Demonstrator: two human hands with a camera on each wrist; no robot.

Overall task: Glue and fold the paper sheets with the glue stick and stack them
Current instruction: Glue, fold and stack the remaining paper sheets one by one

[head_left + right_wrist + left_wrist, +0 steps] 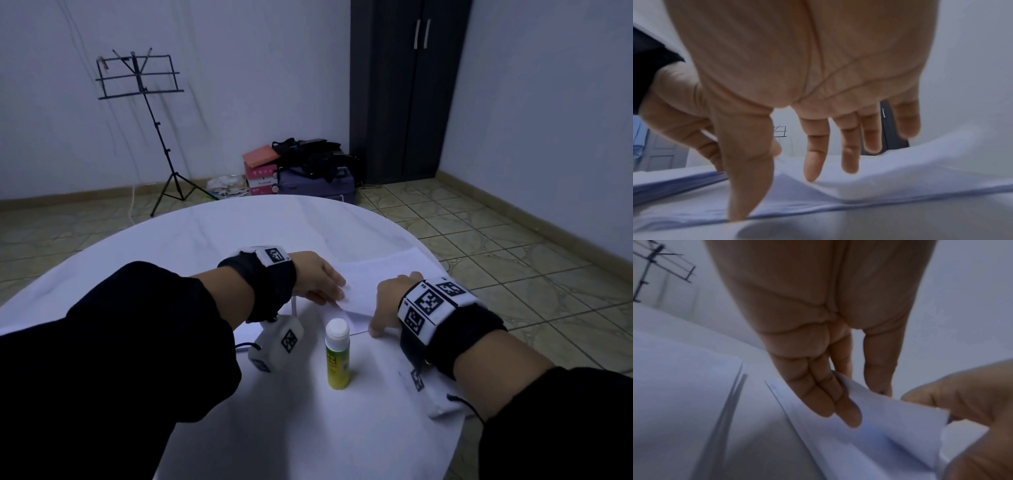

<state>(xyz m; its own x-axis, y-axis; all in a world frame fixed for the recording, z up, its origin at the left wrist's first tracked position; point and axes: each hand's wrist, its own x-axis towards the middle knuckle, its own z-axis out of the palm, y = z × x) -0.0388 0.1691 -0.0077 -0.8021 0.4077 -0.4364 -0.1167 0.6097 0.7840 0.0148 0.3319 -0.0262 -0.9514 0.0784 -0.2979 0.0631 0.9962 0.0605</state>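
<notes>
Mid-fold, by the look of it: left hand (317, 277) pinching a lifted corner of the top paper sheet (363, 291) between fingers (830, 395) and thumb, right hand (388, 301) spread with straight fingers (813, 155) pressing the same sheet down, thumb tip on the table (205, 240). Capped glue stick (337, 353) upright and untouched, just nearer the body than both hands and between them, apart from the paper. Impossible to tell whether glue is on yet; folding unfinished, more sheets (674, 181) lying beside the right thumb, stacking seemingly all left to do.
</notes>
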